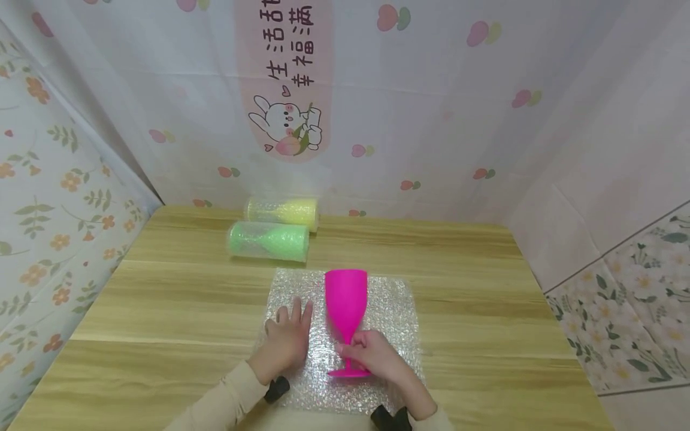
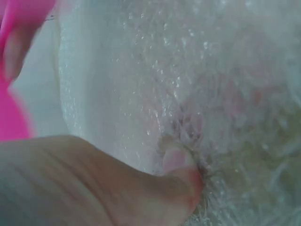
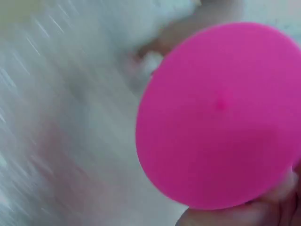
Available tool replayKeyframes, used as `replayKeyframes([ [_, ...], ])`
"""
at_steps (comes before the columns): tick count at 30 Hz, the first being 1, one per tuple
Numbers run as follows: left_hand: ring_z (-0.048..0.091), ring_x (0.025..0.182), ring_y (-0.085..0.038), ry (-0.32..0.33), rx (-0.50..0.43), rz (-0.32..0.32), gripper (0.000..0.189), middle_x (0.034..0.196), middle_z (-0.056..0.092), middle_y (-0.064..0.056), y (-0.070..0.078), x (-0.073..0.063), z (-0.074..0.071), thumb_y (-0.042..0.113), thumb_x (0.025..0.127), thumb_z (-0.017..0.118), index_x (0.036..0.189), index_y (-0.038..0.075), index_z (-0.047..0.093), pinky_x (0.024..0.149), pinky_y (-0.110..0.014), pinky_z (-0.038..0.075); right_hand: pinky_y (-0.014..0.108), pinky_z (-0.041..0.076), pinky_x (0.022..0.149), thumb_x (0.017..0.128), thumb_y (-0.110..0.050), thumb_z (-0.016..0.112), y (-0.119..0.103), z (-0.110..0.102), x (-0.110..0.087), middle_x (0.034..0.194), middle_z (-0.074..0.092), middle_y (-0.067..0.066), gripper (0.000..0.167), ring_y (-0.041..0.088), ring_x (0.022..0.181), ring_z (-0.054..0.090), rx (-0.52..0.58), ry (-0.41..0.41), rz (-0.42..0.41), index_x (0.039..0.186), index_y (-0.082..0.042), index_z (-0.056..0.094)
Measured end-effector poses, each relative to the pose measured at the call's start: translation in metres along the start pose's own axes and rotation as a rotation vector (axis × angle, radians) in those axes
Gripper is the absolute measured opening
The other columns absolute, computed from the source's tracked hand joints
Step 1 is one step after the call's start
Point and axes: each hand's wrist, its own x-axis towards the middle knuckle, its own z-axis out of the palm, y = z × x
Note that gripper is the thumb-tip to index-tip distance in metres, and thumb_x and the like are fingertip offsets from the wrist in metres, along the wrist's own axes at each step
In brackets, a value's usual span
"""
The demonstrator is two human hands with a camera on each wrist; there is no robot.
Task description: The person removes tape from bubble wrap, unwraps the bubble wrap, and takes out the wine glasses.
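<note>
A bright pink plastic goblet (image 1: 346, 299) is over a sheet of bubble wrap (image 1: 396, 323), its bowl toward the far side and its foot toward the person. My right hand (image 1: 377, 357) pinches its stem just above the foot. Round and flat, the goblet's foot (image 3: 216, 127) fills much of the right wrist view and covers most of the stem and bowl. My left hand (image 1: 287, 340) rests on the left part of the sheet with fingers spread. In the left wrist view, its thumb (image 2: 141, 188) touches the bubble wrap.
Two bubble-wrapped goblets lie on their sides toward the back: a green one (image 1: 269, 241) and, behind it, a yellow one (image 1: 286, 211). The wooden table (image 1: 474, 299) is bordered by printed curtains (image 1: 431, 120) at the back and sides.
</note>
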Motion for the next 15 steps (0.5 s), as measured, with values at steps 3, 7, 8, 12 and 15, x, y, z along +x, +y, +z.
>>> replayKeyframes([
  [3,0.042,0.104,-0.034,-0.016,0.008,0.015,0.075,0.15,0.025,-0.018,0.0,0.0,0.0,0.003,0.079,0.059,0.146,0.009,0.026,0.063,-0.044,0.047,0.018,0.039,0.044,0.089,-0.023,0.061,-0.007,-0.027,0.011,0.053,0.05,-0.001,0.033,0.007,0.047,0.044,0.005,0.097,-0.04,0.068,0.002,0.055],
  [7,0.04,0.099,-0.031,-0.046,0.017,0.013,0.071,0.15,0.023,-0.018,-0.001,0.001,-0.002,0.003,0.083,0.056,0.147,0.01,0.024,0.059,-0.04,0.046,0.025,0.052,0.057,0.09,-0.017,0.06,-0.011,-0.062,0.033,0.066,0.063,0.009,0.025,0.01,0.058,0.058,0.055,0.246,-0.071,0.088,0.008,0.062],
  [8,0.039,0.099,-0.031,-0.055,0.009,0.011,0.07,0.151,0.023,-0.018,-0.001,0.001,-0.002,0.002,0.084,0.054,0.147,0.01,0.024,0.059,-0.04,0.046,0.026,0.053,0.061,0.09,-0.017,0.06,-0.011,-0.07,0.039,0.071,0.065,0.011,0.025,0.011,0.062,0.06,0.068,0.28,-0.07,0.093,0.008,0.062],
  [12,0.036,0.112,-0.036,-0.087,-0.066,0.021,0.07,0.151,0.02,-0.019,-0.005,0.003,-0.004,0.0,0.085,0.052,0.147,0.009,0.021,0.067,-0.045,0.048,0.032,0.054,0.075,0.091,-0.014,0.058,-0.011,-0.096,0.062,0.092,0.065,0.018,0.03,0.017,0.08,0.062,0.087,0.372,-0.045,0.109,0.01,0.056],
  [15,0.033,0.12,-0.04,-0.104,-0.133,0.031,0.077,0.15,0.019,-0.019,-0.01,0.007,-0.006,-0.002,0.079,0.057,0.147,0.009,0.021,0.071,-0.047,0.048,0.036,0.052,0.079,0.088,-0.014,0.057,-0.004,-0.109,0.081,0.102,0.059,0.021,0.037,0.024,0.089,0.058,0.025,0.419,-0.025,0.116,0.01,0.05],
])
